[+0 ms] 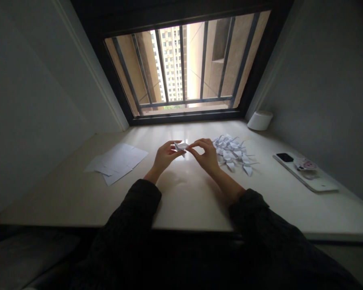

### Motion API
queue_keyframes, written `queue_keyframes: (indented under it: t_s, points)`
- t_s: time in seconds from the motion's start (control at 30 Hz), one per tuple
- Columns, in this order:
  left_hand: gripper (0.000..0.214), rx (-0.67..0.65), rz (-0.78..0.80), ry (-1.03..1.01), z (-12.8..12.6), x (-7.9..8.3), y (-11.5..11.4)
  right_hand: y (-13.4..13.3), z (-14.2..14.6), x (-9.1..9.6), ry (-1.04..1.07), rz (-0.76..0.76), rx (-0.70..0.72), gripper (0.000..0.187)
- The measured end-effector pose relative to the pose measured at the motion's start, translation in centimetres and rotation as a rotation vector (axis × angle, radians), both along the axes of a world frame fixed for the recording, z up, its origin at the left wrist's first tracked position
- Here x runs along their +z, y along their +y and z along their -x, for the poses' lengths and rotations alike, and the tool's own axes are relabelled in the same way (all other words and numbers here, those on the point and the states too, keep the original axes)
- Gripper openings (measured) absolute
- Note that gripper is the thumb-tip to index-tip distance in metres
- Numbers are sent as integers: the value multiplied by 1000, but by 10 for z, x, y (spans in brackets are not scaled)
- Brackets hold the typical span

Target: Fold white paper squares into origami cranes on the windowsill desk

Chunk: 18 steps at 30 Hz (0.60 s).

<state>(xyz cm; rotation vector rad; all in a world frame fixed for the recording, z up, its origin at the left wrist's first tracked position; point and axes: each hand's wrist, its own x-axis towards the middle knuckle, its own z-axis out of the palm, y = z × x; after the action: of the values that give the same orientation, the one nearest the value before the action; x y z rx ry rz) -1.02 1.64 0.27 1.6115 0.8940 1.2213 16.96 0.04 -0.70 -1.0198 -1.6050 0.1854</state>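
Between my two hands, above the middle of the white sill, is a small folded white paper piece (pixel 180 147), with pointed ends like an origami crane. My left hand (pixel 166 155) pinches its left side between thumb and fingers. With thumb and index finger, my right hand (pixel 206 153) grips its right tip. Just beyond my right hand lies a heap of finished white paper cranes (pixel 230 151), partly hidden behind that hand. Flat white paper sheets (pixel 124 159) lie in a loose stack to the left of my left hand.
A phone (pixel 305 173) with a round charm on its back lies at the right. Near the window's right corner stands a white cylindrical object (pixel 260 121). The barred window (pixel 184 68) rises behind the sill (pixel 181 201), whose front edge is near my body.
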Motion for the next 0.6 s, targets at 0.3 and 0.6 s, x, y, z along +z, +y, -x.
queue_keyframes:
  t_s: [0.3, 0.6]
  points:
    - [45, -183, 88, -51, -6, -2, -4, -8, 1, 2, -268, -164, -31, 24]
    - [37, -249, 71, 27, -8, -3, -7, -9, 1, -2, -283, -170, -48, 19]
